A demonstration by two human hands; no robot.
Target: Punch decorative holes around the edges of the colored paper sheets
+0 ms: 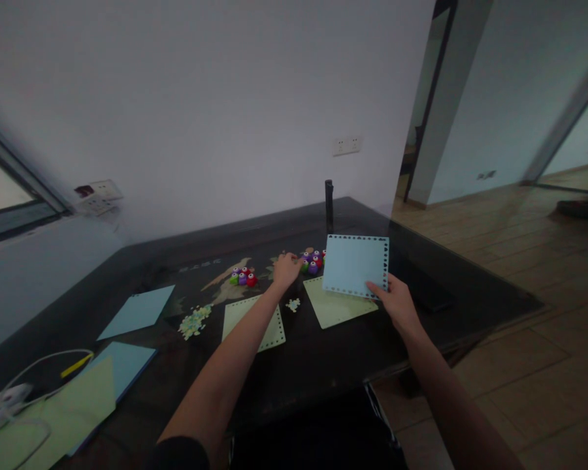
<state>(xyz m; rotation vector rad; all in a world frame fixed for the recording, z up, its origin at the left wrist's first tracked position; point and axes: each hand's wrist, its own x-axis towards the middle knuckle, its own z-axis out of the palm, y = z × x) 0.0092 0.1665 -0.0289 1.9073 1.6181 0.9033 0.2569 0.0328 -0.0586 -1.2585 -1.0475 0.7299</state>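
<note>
2 bare forearms, with a dark short sleeve [176, 452] on the left arm.

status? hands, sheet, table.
Right hand holds blue punched sheet raised. Left hand at the coloured punches. Green sheets and paper bits lie on the table.

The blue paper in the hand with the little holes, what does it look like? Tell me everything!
The blue paper is a pale blue rectangular sheet, thin and flat like card. Small dark holes run in a row along its edges. The right hand grips its lower right corner and holds it up, tilted, above the dark table. It partly covers a pale green sheet lying below and hides part of the colourful little punches behind it.
</note>
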